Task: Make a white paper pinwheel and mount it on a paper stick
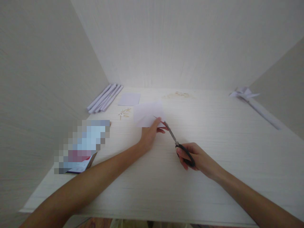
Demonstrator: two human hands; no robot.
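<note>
Head view: paper sheet (148, 114) pinched between left hand (150, 134) fingers, scissors (177, 142) at its edge.

Table (213, 177) enclosed by walls on left, rear and right. Near centre: paper sheet (148, 114) held at its near edge by left hand (149, 134). Scissors (177, 142) to right of that hand, blades meeting sheet's near right corner, handles in right hand (194, 157), nearer to front edge. Behind sheet, slightly left: a smaller paper square (129, 98) flat on table. Rolled paper tubes (104, 98) at rear left, against left wall. Small wooden sticks (124, 112) between tubes and sheet. Scattered bits (178, 94) at rear centre. Folded paper piece on a rolled stem (254, 104) at rear right, along right wall. Blurred flat item (82, 147) at left, near front.
</note>
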